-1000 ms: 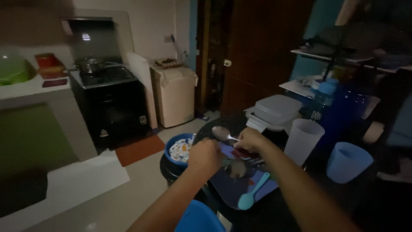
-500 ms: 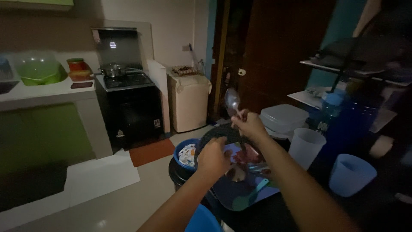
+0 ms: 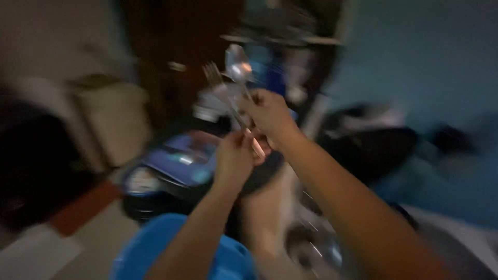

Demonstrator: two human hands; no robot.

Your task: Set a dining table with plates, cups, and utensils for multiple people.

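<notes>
The picture was badly blurred and dim, so only the large shapes could be made out. The right hand [image 3: 267, 115] was raised in front of the person, its fingers clamped round the handle of a metal spoon [image 3: 238, 66], whose bowl stood upright just above the knuckles and caught a spot of light. The left hand [image 3: 234, 158] sat just below and to the left of the right one, closed on the lower handle of a metal fork [image 3: 219, 85]; the fork slanted up and to the left, its tines ending beside the spoon's bowl, near it but seemingly not touching. The two handles crossed between the hands, which were nearly touching. Counted: one spoon, one fork, two hands, each holding one utensil. Below the hands lay a blue tray [image 3: 184, 158] on a dark round desk [image 3: 166, 194], and a bright blue shape [image 3: 155, 249], too smeared to name, filled the lower edge between the forearms
</notes>
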